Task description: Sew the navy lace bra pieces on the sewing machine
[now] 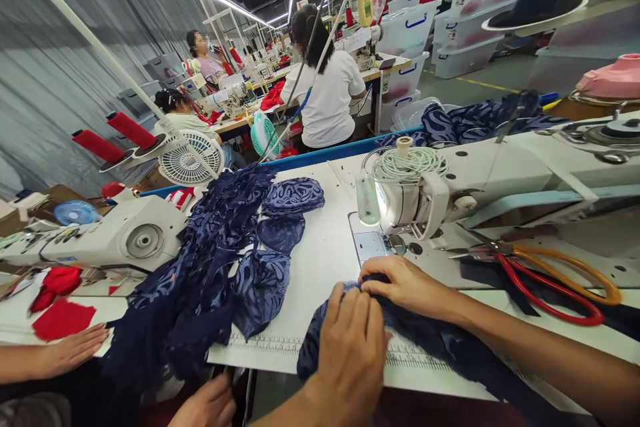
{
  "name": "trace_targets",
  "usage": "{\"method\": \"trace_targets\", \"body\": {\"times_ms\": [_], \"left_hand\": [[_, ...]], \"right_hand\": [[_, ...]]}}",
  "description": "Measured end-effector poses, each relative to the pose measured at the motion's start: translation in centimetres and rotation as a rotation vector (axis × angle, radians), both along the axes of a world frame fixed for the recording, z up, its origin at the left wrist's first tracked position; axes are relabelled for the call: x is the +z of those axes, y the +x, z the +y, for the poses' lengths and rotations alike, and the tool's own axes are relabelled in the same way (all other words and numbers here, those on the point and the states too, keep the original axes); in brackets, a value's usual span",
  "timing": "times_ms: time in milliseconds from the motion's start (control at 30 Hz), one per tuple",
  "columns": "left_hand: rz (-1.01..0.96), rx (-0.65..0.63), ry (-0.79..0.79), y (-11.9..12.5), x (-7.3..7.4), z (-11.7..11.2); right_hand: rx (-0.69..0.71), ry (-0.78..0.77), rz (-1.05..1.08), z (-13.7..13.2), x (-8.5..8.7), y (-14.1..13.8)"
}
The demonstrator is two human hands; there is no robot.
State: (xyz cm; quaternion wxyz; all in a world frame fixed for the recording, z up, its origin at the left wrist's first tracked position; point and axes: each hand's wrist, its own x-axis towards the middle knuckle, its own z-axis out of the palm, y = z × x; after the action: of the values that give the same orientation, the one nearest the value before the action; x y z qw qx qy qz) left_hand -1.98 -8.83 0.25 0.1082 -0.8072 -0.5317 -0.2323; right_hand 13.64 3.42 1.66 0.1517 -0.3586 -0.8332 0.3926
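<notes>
My left hand point(350, 347) lies over a navy lace fabric piece point(309, 347) at the front edge of the white sewing table point(325, 260), its fingers curled and pressing down on the cloth. My right hand point(406, 284) reaches in from the right and pinches the same piece's upper edge, just in front of the needle area of the white sewing machine point(440, 197). The fabric trails right beneath my right forearm.
A pile of navy lace pieces point(225, 260) lies to the left. Red- and orange-handled scissors point(550, 283) rest at right. Another person's hands point(75, 349) rest at lower left beside red cloth point(63, 319). A small fan point(191, 160) and seated workers are beyond.
</notes>
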Motion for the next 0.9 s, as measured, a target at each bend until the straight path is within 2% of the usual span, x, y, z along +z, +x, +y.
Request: {"method": "trace_targets", "body": {"times_ms": [67, 167, 300, 567, 700, 767, 867, 900], "left_hand": [[0.05, -0.092, 0.043, 0.3, -1.3, -1.2], [0.033, -0.131, -0.008, -0.3, -2.2, -1.9], [0.008, -0.145, -0.063, -1.3, -2.3, -1.8], [-0.031, -0.129, 0.028, -1.0, -2.9, -1.9], [-0.045, -0.127, 0.055, -1.1, -3.3, -1.6], [-0.086, -0.147, 0.158, -0.8, -3.3, -1.4], [-0.202, -0.192, 0.39, 0.2, -2.3, -2.3], [-0.213, -0.158, 0.339, 0.3, -1.6, -3.0]], "right_hand": [[-0.017, 0.061, -0.026, 0.0, -0.2, -0.1], [-0.046, 0.1, -0.069, 0.0, -0.2, -0.2], [-0.06, 0.111, -0.107, -0.1, 0.0, -0.7], [-0.035, 0.092, -0.074, 0.3, 0.5, 0.5], [-0.058, 0.12, -0.078, -0.8, 0.6, 0.6], [-0.083, 0.15, -0.081, -2.1, 1.3, 0.6], [-0.108, 0.211, -0.053, -4.6, 3.8, 2.1], [-0.11, 0.225, -0.014, -5.5, 4.9, 3.0]]}}
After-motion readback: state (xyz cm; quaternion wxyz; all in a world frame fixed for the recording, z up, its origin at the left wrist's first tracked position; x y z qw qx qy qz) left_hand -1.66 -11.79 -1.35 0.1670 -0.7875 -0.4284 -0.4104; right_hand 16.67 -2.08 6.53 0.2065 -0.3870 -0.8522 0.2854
